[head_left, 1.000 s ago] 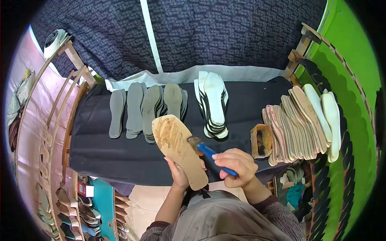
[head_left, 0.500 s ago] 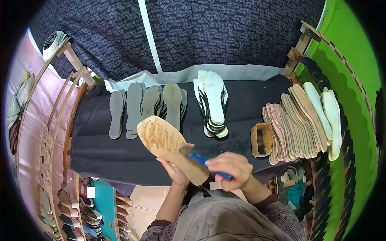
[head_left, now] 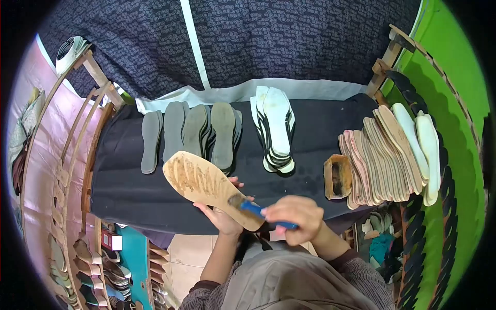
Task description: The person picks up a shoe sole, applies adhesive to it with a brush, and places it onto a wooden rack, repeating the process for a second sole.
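Observation:
My left hand (head_left: 219,214) holds a tan shoe insole (head_left: 204,183) from below, its toe pointing up and left over the black-covered table (head_left: 124,191). The insole's face carries streaks of brownish glue. My right hand (head_left: 295,219) grips a blue-handled brush (head_left: 258,211), and its bristle head rests on the heel part of the insole. Both hands are close together just in front of my grey apron.
On the table lie a row of grey insoles (head_left: 188,134), a stack of white-and-black insoles (head_left: 275,132), a small brown glue tin (head_left: 337,177) and a fanned pile of tan and white insoles (head_left: 392,155). A wooden rack (head_left: 77,155) with soles stands at left, a green wall at right.
The insole has swung so its toe points further left and lower. The brush has slid down from mid-sole to the heel end, and my right hand has dropped slightly.

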